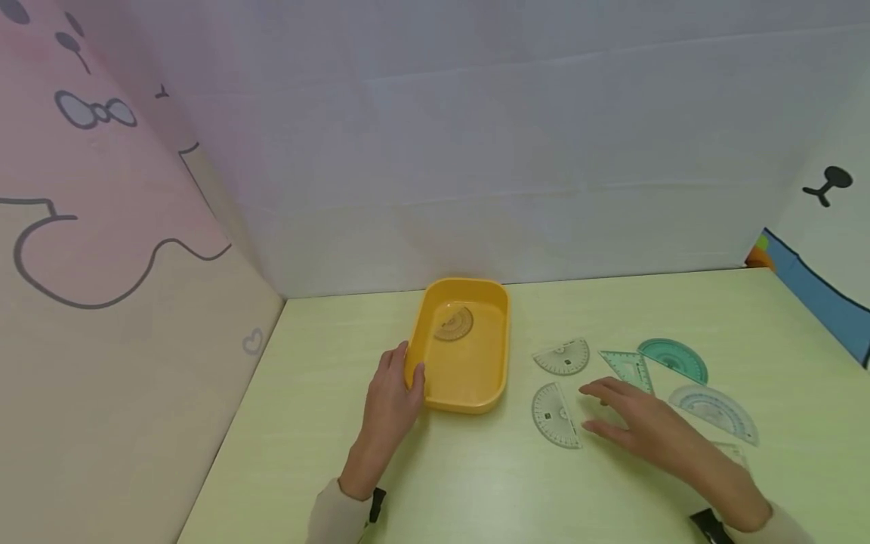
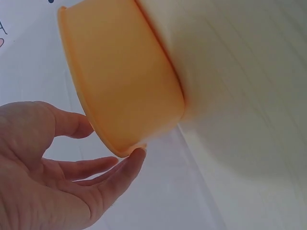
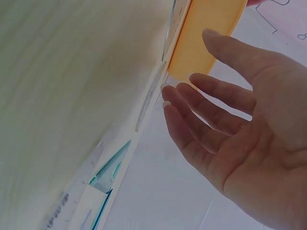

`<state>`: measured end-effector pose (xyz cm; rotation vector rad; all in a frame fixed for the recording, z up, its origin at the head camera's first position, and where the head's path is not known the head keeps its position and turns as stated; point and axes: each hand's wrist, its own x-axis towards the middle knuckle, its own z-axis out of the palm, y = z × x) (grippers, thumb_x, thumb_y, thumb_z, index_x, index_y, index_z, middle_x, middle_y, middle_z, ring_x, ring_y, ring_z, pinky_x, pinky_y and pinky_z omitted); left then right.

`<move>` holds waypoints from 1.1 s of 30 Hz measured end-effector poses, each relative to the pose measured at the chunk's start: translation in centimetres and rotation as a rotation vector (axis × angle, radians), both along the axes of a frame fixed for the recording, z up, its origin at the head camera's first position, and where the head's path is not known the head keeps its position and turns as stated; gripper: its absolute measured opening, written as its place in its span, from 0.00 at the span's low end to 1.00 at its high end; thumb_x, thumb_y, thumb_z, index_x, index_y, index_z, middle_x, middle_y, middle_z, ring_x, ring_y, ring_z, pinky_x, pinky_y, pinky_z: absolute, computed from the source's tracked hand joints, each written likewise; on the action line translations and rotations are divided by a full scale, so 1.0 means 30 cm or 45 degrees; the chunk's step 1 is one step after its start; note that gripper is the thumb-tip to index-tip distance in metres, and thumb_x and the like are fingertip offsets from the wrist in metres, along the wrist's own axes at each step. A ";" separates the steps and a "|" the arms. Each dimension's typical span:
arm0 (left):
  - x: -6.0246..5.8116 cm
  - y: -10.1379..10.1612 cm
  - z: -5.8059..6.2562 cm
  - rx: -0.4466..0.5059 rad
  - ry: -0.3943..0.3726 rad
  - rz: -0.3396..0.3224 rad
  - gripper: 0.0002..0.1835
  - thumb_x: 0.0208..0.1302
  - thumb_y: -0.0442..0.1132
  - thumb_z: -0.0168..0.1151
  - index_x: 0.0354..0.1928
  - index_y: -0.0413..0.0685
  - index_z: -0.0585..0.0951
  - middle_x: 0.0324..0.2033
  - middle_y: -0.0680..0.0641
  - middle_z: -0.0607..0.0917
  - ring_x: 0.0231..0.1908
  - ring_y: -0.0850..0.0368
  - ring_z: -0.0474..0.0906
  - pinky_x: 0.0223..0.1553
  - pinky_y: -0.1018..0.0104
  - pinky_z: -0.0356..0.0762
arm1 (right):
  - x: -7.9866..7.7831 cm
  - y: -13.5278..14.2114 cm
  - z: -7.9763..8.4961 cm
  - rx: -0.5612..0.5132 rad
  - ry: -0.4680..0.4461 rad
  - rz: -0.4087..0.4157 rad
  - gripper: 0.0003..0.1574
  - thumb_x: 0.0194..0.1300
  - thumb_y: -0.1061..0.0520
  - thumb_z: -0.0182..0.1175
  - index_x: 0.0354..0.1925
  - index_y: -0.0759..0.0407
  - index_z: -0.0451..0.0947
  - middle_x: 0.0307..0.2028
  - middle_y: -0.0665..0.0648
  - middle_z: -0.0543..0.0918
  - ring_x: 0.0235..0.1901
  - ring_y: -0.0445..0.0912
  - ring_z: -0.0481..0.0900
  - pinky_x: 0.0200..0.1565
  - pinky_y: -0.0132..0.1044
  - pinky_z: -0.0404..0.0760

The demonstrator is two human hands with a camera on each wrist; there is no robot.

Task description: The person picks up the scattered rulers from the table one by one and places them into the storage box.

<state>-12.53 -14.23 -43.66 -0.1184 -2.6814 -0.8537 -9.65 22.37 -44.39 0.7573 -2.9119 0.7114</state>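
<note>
Yellow tray (image 1: pixel 469 370), its left rim gripped between the thumb and bent fingers of the left hand (image 1: pixel 393 400); a small transparent protractor (image 1: pixel 455 324) lies inside, toward the far end. The right hand (image 1: pixel 642 425), fingers parted and slightly bent, holds nothing above the pale table (image 1: pixel 326 378), just beside the nearer clear protractor (image 1: pixel 550 415). The farther clear protractor (image 1: pixel 564 357) lies right of the tray. Farther right: green set square (image 1: pixel 628 366), green protractor (image 1: pixel 673 357), large clear protractor (image 1: pixel 717 412).

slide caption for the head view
Left hand grips yellow tray holding one protractor; right hand hovers near a clear protractor outside.
</note>
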 end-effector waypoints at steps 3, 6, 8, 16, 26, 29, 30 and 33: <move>-0.005 0.002 -0.001 0.017 -0.004 0.007 0.24 0.72 0.36 0.63 0.64 0.29 0.74 0.52 0.33 0.79 0.48 0.38 0.81 0.54 0.46 0.82 | -0.001 -0.009 -0.001 0.007 -0.037 0.016 0.26 0.64 0.50 0.72 0.57 0.59 0.82 0.54 0.58 0.83 0.48 0.52 0.85 0.45 0.49 0.86; -0.008 0.003 -0.004 0.026 0.004 0.002 0.23 0.72 0.34 0.62 0.64 0.29 0.74 0.52 0.32 0.80 0.49 0.37 0.81 0.54 0.45 0.81 | 0.000 -0.019 -0.001 0.013 -0.072 0.031 0.25 0.64 0.51 0.72 0.56 0.59 0.82 0.54 0.59 0.83 0.51 0.55 0.83 0.49 0.52 0.85; -0.011 0.003 -0.008 0.022 0.010 -0.003 0.22 0.72 0.32 0.61 0.64 0.28 0.74 0.52 0.32 0.80 0.50 0.36 0.81 0.54 0.44 0.81 | 0.001 -0.026 -0.001 0.017 -0.093 0.044 0.25 0.64 0.51 0.72 0.56 0.60 0.82 0.54 0.59 0.83 0.52 0.56 0.83 0.50 0.53 0.84; -0.027 0.003 -0.017 0.024 -0.002 -0.024 0.23 0.72 0.27 0.58 0.66 0.27 0.72 0.53 0.30 0.79 0.52 0.36 0.80 0.55 0.45 0.81 | -0.002 -0.040 -0.010 0.044 -0.050 0.103 0.26 0.62 0.52 0.74 0.56 0.59 0.82 0.53 0.56 0.83 0.51 0.54 0.83 0.50 0.50 0.85; -0.036 0.012 -0.027 -0.052 -0.060 -0.013 0.23 0.71 0.22 0.56 0.67 0.25 0.72 0.55 0.31 0.79 0.54 0.37 0.80 0.56 0.48 0.81 | -0.003 -0.039 -0.031 0.054 0.021 0.164 0.26 0.63 0.51 0.74 0.57 0.57 0.81 0.53 0.55 0.82 0.51 0.52 0.81 0.50 0.49 0.84; -0.034 0.016 -0.026 -0.083 -0.050 -0.014 0.24 0.69 0.21 0.58 0.66 0.24 0.72 0.55 0.31 0.79 0.54 0.38 0.81 0.55 0.50 0.81 | -0.003 -0.040 -0.034 0.059 -0.011 0.168 0.27 0.63 0.51 0.73 0.58 0.57 0.81 0.55 0.55 0.81 0.53 0.53 0.80 0.52 0.50 0.84; -0.034 0.018 -0.026 -0.093 -0.043 -0.014 0.24 0.68 0.21 0.58 0.66 0.24 0.72 0.55 0.30 0.79 0.54 0.38 0.81 0.55 0.50 0.82 | -0.003 -0.040 -0.035 0.061 -0.024 0.168 0.27 0.64 0.51 0.73 0.58 0.57 0.81 0.55 0.56 0.81 0.54 0.53 0.79 0.52 0.50 0.83; -0.031 0.021 -0.025 -0.107 -0.028 -0.015 0.24 0.67 0.20 0.59 0.65 0.24 0.72 0.55 0.30 0.79 0.53 0.37 0.81 0.55 0.49 0.82 | -0.003 -0.042 -0.038 0.068 -0.045 0.169 0.28 0.64 0.51 0.72 0.60 0.57 0.80 0.56 0.57 0.80 0.55 0.54 0.78 0.53 0.52 0.83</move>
